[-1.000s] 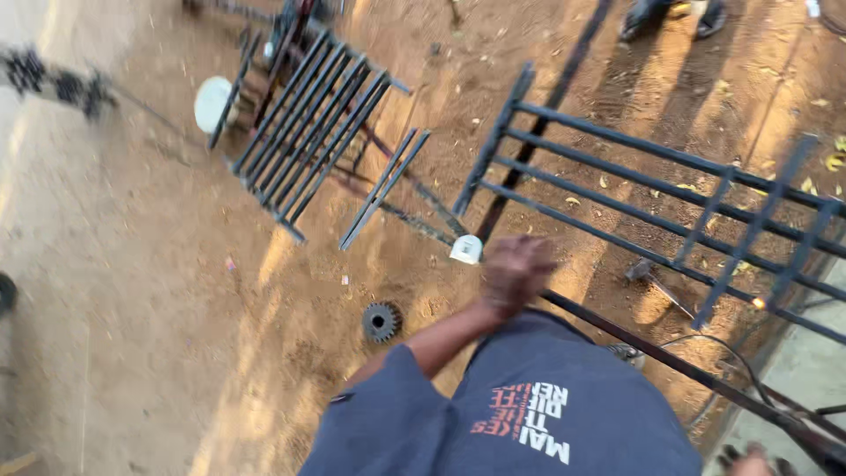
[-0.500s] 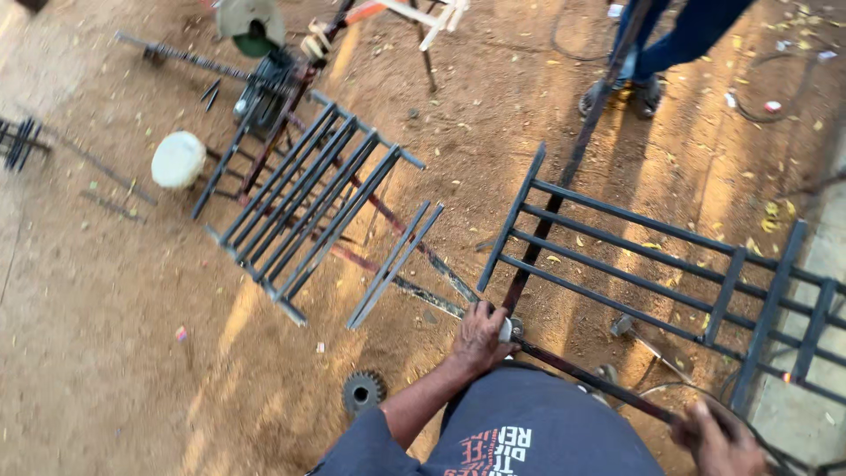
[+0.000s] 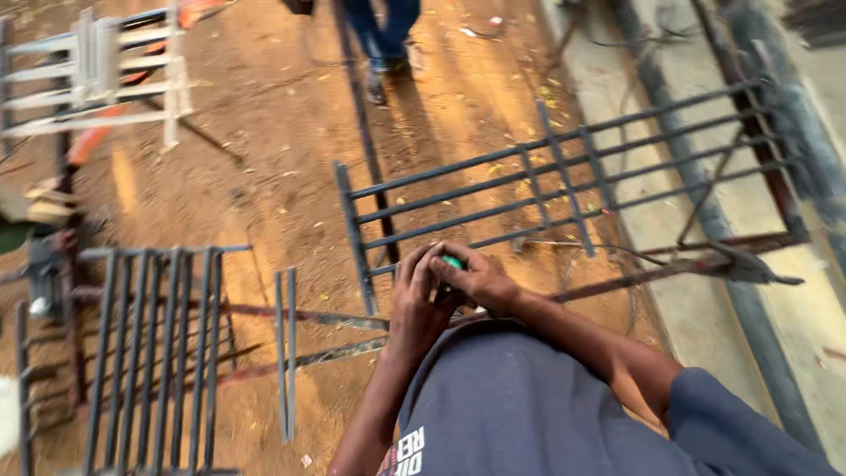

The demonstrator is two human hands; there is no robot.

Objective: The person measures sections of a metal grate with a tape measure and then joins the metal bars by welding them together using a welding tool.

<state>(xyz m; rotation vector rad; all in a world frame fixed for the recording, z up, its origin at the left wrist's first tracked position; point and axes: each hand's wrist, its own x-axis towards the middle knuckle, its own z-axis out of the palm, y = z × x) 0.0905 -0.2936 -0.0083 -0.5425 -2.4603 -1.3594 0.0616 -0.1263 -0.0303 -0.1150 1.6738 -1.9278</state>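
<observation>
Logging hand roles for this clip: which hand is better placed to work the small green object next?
Right, probably: the right hand lies over the small green object, fingers curled on it, while the left hand cups alongside as support.

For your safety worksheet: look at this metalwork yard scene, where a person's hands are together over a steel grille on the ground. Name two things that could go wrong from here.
1. Both hands, left hand and right hand, are bare and close around a small green object just above the dark grille; its bar ends might cut or pinch.
2. Another person's feet stand beside the grille and a loose cable, so tripping seems possible.
</observation>
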